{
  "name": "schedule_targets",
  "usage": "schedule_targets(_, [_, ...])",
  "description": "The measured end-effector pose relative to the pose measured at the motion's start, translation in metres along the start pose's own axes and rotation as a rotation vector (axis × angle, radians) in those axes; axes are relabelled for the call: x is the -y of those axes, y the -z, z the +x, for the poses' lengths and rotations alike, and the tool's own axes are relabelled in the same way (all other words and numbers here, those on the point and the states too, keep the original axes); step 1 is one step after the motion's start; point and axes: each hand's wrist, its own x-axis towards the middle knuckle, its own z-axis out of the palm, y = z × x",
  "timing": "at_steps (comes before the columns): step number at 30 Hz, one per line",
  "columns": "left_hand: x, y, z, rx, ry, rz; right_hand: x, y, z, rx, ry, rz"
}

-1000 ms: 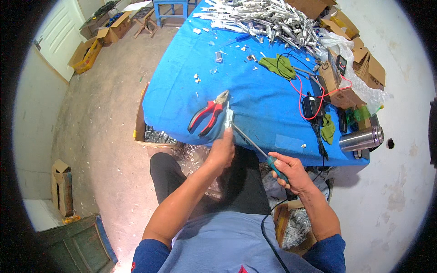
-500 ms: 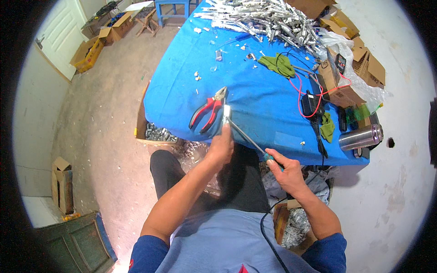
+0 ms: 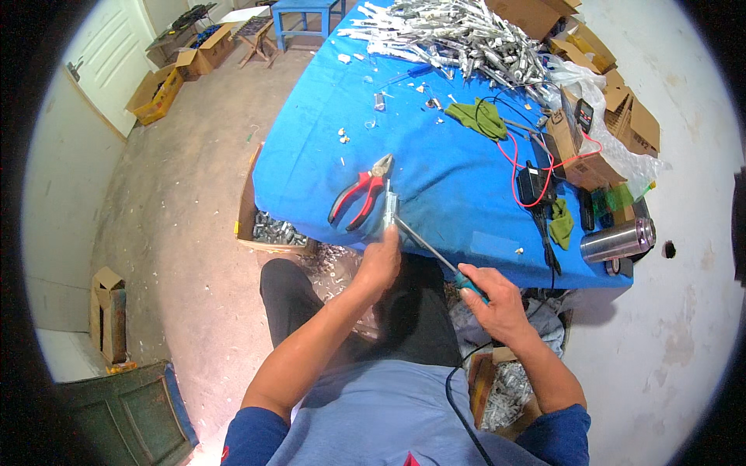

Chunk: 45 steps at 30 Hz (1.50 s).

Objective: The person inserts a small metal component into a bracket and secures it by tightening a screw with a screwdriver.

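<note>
Small metal part (image 3: 390, 208) gripped upright by left hand (image 3: 378, 262) at counter (image 3: 458, 186) edge, just right of red pliers (image 3: 359, 202). Screwdriver (image 3: 437, 258) gripped in right hand (image 3: 497, 304), tip touching part.

Your left hand (image 3: 381, 260) reaches forward on a nearly straight arm, fingers curled shut in a grip. Your right hand (image 3: 497, 303) sits closer to your body, elbow bent, fist closed, knuckles up.
</note>
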Motion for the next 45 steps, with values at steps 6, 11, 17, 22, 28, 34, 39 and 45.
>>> schedule_targets(6, [0.001,-0.001,0.002,0.034,-0.003,-0.04,0.006,0.013,0.011,0.122,-0.062,-0.158])
schedule_targets(11, [-0.007,-0.002,-0.003,0.051,0.0,-0.073,0.003,0.024,0.022,0.202,-0.206,0.053])
schedule_targets(17, [-0.017,0.004,0.006,0.028,0.052,-0.057,-0.008,0.025,0.032,0.352,-0.735,0.646])
schedule_targets(22, [-0.019,0.009,0.009,0.085,0.12,-0.093,-0.004,-0.007,0.007,0.224,-0.988,1.108])
schedule_targets(28, [-0.021,0.009,0.0,0.102,0.137,-0.122,-0.009,-0.021,-0.005,0.003,-0.388,0.395])
schedule_targets(34, [-0.007,0.01,0.0,0.124,0.108,-0.159,0.012,0.0,0.002,0.054,-0.224,-0.041])
schedule_targets(39, [-0.004,0.005,-0.003,0.126,0.102,-0.116,0.007,0.006,0.007,0.079,-0.191,0.033])
schedule_targets(45, [-0.003,0.007,-0.003,0.167,0.09,-0.12,0.002,0.022,0.004,0.114,-0.26,0.061])
